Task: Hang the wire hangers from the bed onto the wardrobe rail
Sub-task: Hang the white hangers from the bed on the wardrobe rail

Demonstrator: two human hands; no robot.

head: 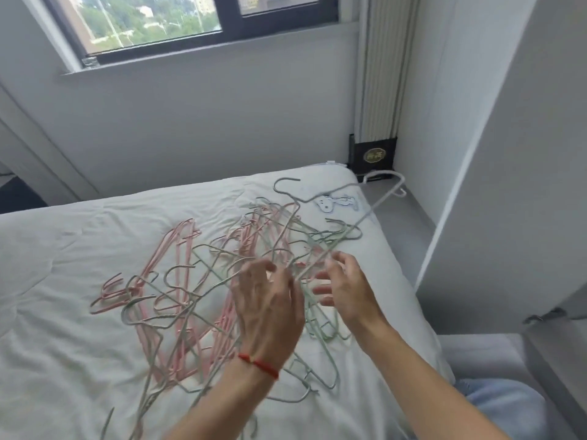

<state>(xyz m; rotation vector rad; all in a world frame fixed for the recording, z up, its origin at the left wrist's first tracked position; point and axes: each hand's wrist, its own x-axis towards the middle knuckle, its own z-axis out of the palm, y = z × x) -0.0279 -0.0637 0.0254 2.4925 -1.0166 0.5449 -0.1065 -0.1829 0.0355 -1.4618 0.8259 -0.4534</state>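
Observation:
A tangled pile of pink and pale green wire hangers (pixel 197 296) lies spread over the white bed (pixel 63 281). My left hand (pixel 270 303), with a red string bracelet at the wrist, is over the middle of the pile, its fingertips pinched on green hanger wires. Just to its right, my right hand (pixel 346 287) has its fingers curled around a pale hanger (pixel 374 198) that slants up to the right, its hook raised past the bed's far corner. The wardrobe rail is out of view.
A white wardrobe side panel (pixel 495 154) rises at the right, with a door hinge (pixel 544 315) lower down. A narrow grey floor strip (pixel 403 223) separates it from the bed. A window and white wall are behind; a black box (pixel 374 155) sits in the corner.

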